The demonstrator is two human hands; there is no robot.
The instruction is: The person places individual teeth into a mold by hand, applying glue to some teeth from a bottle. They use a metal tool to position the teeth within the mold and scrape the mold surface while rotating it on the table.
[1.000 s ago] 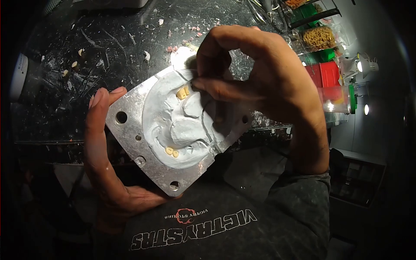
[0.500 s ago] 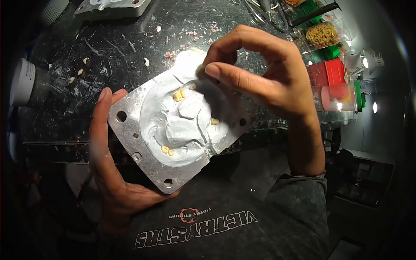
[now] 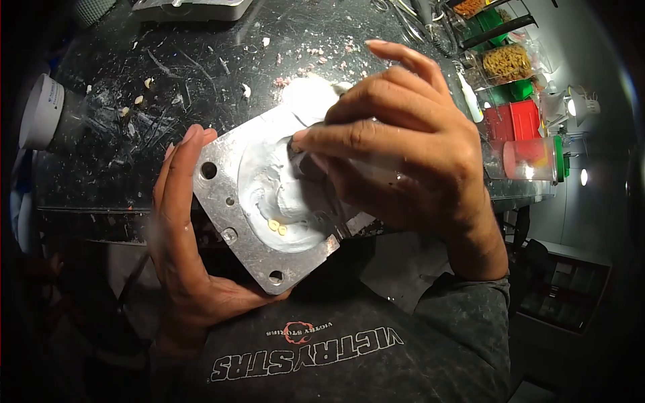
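My left hand (image 3: pixel 181 228) is wrapped round the left and lower corners of a metal flask half (image 3: pixel 248 258), which is tilted above the bench edge. White plaster (image 3: pixel 259 195) fills the flask, with a pair of yellowish teeth (image 3: pixel 277 228) set in its lower part. My right hand (image 3: pixel 403 141) reaches over the upper right of the plaster. Its thumb and index finger are pressed together at the mould; whatever they pinch is too small or hidden to name. The other teeth lie hidden behind that hand.
On the dark bench (image 3: pixel 127 60) are plaster crumbs and loose teeth. A white tub (image 3: pixel 41 113) stands left, another metal flask part (image 3: pixel 195 12) at the top. Right are a red bin (image 3: pixel 514 121), a green-lidded jar (image 3: pixel 531 159) and a small white bottle (image 3: pixel 469 97).
My right hand has moved down onto the mould, covering the upper teeth, its fingers more spread behind the pinch. The flask and my left hand appear slightly further right.
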